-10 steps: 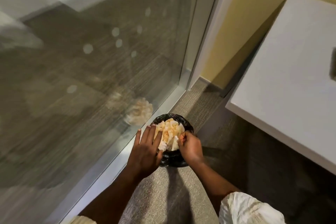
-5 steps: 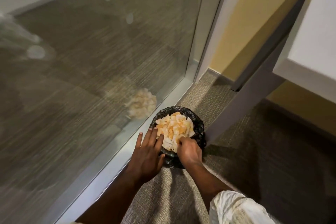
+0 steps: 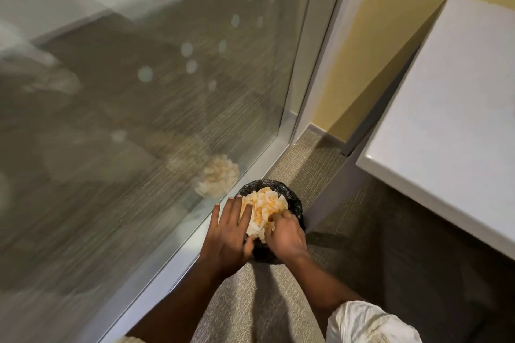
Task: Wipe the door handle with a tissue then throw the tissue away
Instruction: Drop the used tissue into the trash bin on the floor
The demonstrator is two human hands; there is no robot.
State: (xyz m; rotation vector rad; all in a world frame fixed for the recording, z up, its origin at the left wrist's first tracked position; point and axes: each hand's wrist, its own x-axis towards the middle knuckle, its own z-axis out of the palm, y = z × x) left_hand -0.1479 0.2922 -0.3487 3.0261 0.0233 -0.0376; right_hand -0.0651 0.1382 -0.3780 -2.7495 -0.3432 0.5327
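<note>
Low centre of the frame, the right hand (image 3: 284, 234) pinches into the tissue heap (image 3: 263, 210) filling the black-lined bin (image 3: 295, 203); the left hand (image 3: 227, 234), fingers spread flat, presses the heap's left edge.

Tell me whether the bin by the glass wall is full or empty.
Full. Crumpled tissues are heaped to the rim of the black-lined bin, and both hands, left hand and right hand, rest on the pile.

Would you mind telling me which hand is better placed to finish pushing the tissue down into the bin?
Right. The right hand already has its fingertips curled into the tissues inside the bin, while the left hand lies flat and open along the bin's near edge.
</note>
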